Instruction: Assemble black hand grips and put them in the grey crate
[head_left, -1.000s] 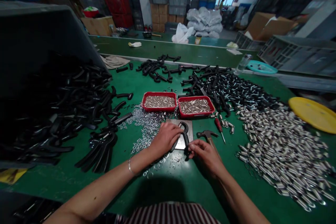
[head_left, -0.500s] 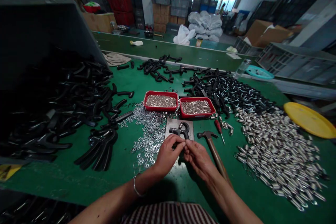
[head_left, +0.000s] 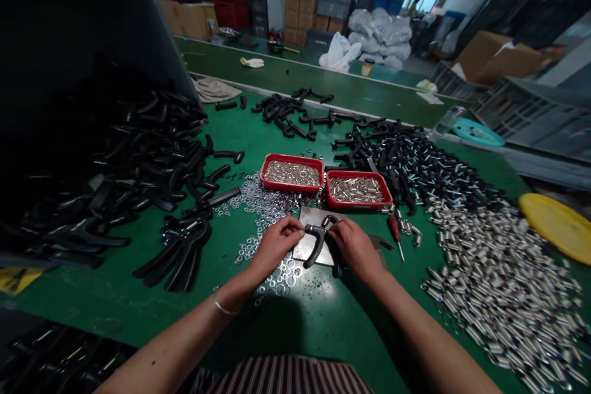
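The left hand [head_left: 279,241] and right hand [head_left: 356,247] have moved apart — now their fingers [head_left: 290,223] pinch the black curved plastic-looking clamp [head_left: 316,249] from both sides.

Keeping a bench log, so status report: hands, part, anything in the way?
Left hand and right hand on black clamp, one each side. Clamp over metal plate. Hammer partly hidden behind right hand.

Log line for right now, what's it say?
black clamp: over metal plate; left hand: at clamp's left tip; right hand: holding clamp; red trays: beyond plate
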`<state>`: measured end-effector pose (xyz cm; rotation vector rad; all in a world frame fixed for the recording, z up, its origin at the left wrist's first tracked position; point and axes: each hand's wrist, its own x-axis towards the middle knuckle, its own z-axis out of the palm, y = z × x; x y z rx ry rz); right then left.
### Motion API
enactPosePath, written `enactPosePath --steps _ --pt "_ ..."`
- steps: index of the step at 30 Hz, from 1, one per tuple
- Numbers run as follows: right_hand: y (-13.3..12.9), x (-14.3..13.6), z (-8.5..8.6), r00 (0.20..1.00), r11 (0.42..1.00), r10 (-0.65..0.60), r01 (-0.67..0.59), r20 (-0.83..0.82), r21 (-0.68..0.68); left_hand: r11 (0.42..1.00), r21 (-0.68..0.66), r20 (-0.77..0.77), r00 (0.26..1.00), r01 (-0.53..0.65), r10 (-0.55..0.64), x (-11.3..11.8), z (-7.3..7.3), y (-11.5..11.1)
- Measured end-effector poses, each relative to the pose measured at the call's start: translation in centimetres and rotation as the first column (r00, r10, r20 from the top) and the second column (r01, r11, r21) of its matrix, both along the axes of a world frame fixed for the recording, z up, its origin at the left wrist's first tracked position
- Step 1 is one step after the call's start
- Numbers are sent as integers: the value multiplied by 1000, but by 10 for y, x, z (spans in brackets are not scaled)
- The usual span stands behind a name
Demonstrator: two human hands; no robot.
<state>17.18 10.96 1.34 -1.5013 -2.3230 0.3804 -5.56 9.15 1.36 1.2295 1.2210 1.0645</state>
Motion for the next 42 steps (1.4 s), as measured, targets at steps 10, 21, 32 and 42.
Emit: enactPosePath --steps 10,21,32,42 --pt "1 -5 -4 944 993 89 -107 318 41 991 -124 150 988 52 -33 -2 -6 2" --pt "-35 48 -4 986 989 -151 151 -69 2 989 -137 361 933 51 2 -16 -3 -1" --pt "-97 99 39 838 738 -491 254 -238 -625 993 -14 37 993 117 -116 -16 1 19" --pt "-64 49 54 961 905 -232 158 -148 -394 994 26 -152 983 103 -98 -36 -2 30"
